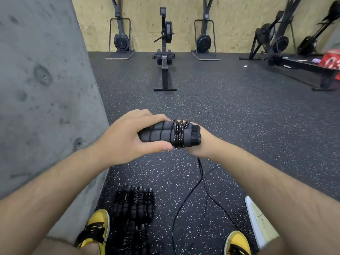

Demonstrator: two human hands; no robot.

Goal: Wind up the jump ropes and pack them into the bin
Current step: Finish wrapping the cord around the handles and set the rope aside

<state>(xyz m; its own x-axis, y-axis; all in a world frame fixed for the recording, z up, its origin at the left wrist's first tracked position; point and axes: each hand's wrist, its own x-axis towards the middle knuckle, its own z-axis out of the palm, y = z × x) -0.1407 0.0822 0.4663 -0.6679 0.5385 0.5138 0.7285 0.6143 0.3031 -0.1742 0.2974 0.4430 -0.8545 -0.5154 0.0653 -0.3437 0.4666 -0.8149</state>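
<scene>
My left hand (128, 135) grips two black foam jump-rope handles (160, 134) held side by side, thumb below and fingers over the top. Several turns of black cord (179, 134) are wrapped round the handles near their capped ends. My right hand (200, 144) is behind and under that end, mostly hidden by the handles; its fingers do not show. The loose cord (200, 173) hangs from below my right hand and trails in loops on the floor. A pile of wound jump ropes (134, 205) lies on the floor between my feet.
A concrete wall (46, 98) stands close on my left. A light-coloured bin edge (257, 221) sits by my right foot. Rowing machines (164, 52) and ski machines line the plywood back wall. A bench with a red item (331, 60) stands at right.
</scene>
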